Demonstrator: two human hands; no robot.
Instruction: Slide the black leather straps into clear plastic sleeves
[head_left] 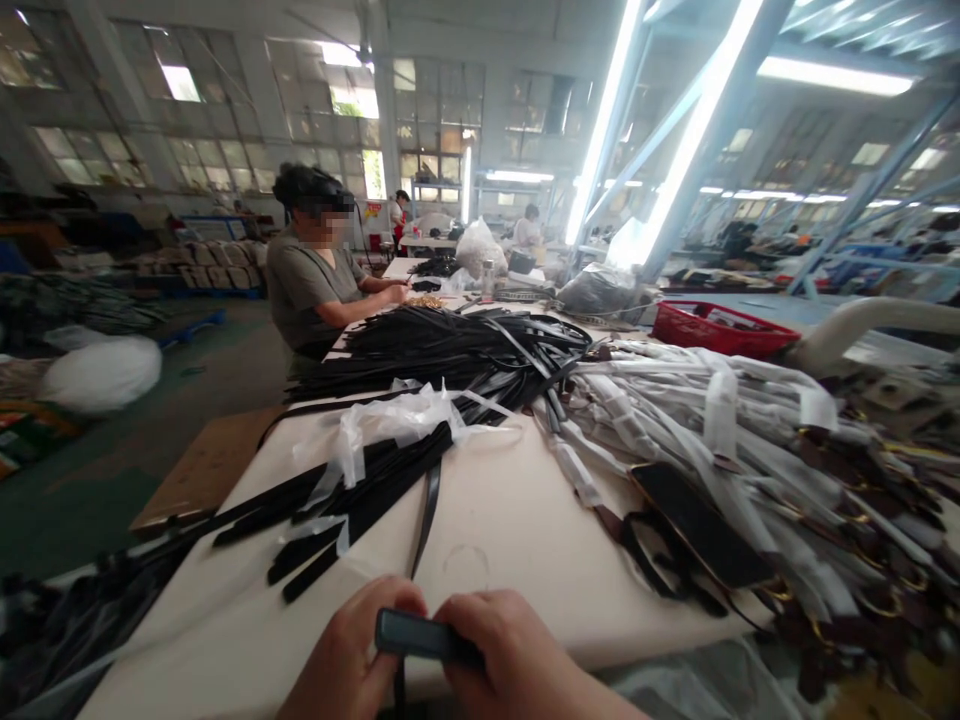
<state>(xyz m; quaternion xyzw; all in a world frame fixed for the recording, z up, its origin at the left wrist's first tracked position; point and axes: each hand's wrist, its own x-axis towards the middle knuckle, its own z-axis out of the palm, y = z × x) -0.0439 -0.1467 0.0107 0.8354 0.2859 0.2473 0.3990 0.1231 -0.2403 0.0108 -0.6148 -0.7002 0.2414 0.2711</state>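
Note:
At the near edge of the pale table, my left hand and my right hand are close together, both with fingers closed. Between them runs a short, dark, flat piece with a rounded end, which looks like a folded strap end. My right thumb lies along it, and my left fingers grip near its other end. A narrow black strap comes across the table to my left hand and hangs below it. Just beyond lie a bundle of black straps and crumpled clear plastic.
A large heap of black straps covers the table's far part. White-wrapped straps with brown ends and a dark phone lie at right. Behind them stands a red basket. A co-worker sits at the far left side.

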